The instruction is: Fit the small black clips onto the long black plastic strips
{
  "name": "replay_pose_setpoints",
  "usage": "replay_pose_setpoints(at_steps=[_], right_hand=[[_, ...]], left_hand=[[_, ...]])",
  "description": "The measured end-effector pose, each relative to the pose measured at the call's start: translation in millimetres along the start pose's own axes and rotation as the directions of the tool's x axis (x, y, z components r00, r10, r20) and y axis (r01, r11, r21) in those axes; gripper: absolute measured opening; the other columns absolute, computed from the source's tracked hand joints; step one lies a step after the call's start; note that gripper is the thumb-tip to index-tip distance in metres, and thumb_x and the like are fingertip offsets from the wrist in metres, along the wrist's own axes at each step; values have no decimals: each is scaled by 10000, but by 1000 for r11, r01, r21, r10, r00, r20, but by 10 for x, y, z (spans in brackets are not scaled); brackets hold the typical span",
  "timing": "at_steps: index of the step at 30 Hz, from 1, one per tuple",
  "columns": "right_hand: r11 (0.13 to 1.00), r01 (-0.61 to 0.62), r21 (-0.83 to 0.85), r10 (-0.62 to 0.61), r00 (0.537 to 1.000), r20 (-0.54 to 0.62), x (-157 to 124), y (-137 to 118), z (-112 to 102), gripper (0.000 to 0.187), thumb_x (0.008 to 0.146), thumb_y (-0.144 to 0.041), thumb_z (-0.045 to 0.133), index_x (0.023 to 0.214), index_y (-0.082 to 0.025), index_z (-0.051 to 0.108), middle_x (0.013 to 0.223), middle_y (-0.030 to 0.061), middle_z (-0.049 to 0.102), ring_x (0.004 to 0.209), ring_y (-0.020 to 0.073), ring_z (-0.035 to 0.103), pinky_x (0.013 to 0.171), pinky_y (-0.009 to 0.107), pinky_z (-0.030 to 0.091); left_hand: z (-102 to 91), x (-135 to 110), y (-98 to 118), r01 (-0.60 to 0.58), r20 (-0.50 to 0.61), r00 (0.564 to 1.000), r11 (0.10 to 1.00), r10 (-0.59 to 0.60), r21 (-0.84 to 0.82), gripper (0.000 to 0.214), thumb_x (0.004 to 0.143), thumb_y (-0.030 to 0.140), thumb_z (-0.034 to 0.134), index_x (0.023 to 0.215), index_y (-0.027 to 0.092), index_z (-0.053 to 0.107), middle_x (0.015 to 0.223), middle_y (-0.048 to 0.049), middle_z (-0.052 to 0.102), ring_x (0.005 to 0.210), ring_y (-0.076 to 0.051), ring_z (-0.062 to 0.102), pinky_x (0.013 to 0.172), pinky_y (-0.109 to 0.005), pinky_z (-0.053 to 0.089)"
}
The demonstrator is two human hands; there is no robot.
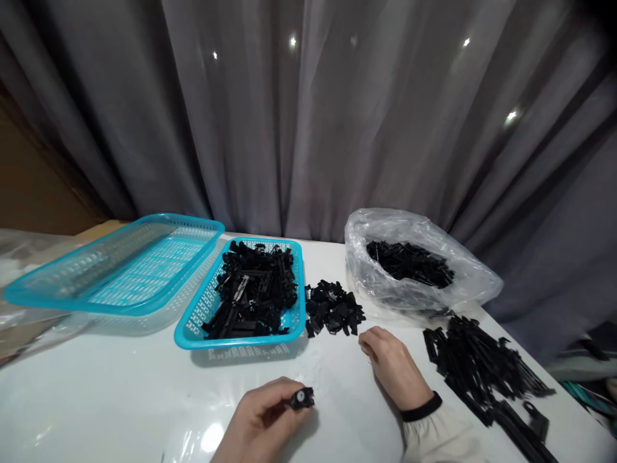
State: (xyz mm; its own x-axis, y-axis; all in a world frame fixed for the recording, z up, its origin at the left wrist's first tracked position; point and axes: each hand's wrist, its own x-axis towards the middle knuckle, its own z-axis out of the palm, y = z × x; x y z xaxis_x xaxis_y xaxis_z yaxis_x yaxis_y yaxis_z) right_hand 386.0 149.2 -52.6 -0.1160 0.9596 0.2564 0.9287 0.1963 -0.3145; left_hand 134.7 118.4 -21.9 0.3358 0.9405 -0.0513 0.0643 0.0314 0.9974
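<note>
My left hand (263, 418) is closed on a black plastic part (302, 398), whose end with a pale round spot sticks out past the thumb and fingertips. Further right, my right hand (393, 363) rests low over the table with its fingers curled together. Its fingertips are at the near right edge of a pile of small black plastic pieces (335, 308). Whatever those fingers hold, if anything, is hidden. A black band (422, 408) circles the right wrist.
A blue basket (180, 334) full of black parts stands left of the small pile. Another blue basket (144, 273) is at the far left. A clear plastic bag (385, 289) with black parts lies at the back right. Long black parts (477, 360) spread near the table's right edge. Grey curtains (308, 128) hang behind.
</note>
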Motion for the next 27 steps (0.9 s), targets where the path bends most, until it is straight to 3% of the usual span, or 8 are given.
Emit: replay_pose_setpoints(at_steps=[7,11,13,15,17,19,23,27], right_hand=[[999,-23,-43,21,999,-48,-4,-17,0,308,805,37,389,800,-160,626,760,77,576,740,225,518,604,296,349],[998,20,54,-15,996,-87,-9,-57,-101,375,790,50,364,929,-156,645,842,89,604,824,221,552,699,308,422],[980,63,186,-43,993,-110,-23,-160,-193,356,834,10,358,965,-161,642,923,89,616,875,192,572,750,285,454],[893,72,444,-23,993,-114,-46,-329,-287,265,888,-86,402,961,-165,644,946,80,622,855,166,588,733,249,476],[724,37,689,13,998,-67,-76,-531,-354,171,880,-167,495,937,-168,657,900,63,630,786,153,596,670,224,483],[618,19,786,-9,1000,-18,-104,-713,-376,130,849,-168,554,885,-173,679,838,45,641,740,140,601,643,204,480],[596,156,788,-135,986,-92,-142,-889,-302,177,869,-138,553,907,-188,719,857,47,679,789,137,628,703,200,487],[601,356,715,-251,934,-253,-160,-912,-214,311,875,-63,477,1046,-196,701,891,72,664,802,155,605,698,241,495]], left_hand=[[-46,23,-47,-32,46,998,998,29,47,220,811,355,638,720,156,653,713,-24,537,675,-156,450,612,-247,383],[-52,25,-48,-48,76,996,998,45,36,217,828,342,626,724,152,639,703,-12,510,658,-141,422,605,-239,373],[-46,20,-26,-32,73,997,999,30,18,228,828,347,626,720,147,634,703,-10,502,669,-143,419,614,-243,368],[-39,15,1,-1,82,997,1000,1,4,230,824,348,631,724,140,631,710,-10,502,681,-145,421,622,-245,364],[-36,13,17,19,85,996,1000,-18,-12,222,821,341,636,735,137,634,713,-8,507,686,-144,423,625,-244,361],[-35,13,17,20,82,996,999,-18,-26,210,815,334,644,747,135,645,712,-8,516,687,-145,427,627,-243,362],[-41,20,-13,-2,70,998,1000,4,-30,213,804,345,660,767,136,662,728,-15,548,708,-154,453,649,-246,384],[-49,25,-51,-14,86,996,1000,16,-25,225,819,361,652,795,139,684,759,-31,597,743,-172,492,687,-261,409]])
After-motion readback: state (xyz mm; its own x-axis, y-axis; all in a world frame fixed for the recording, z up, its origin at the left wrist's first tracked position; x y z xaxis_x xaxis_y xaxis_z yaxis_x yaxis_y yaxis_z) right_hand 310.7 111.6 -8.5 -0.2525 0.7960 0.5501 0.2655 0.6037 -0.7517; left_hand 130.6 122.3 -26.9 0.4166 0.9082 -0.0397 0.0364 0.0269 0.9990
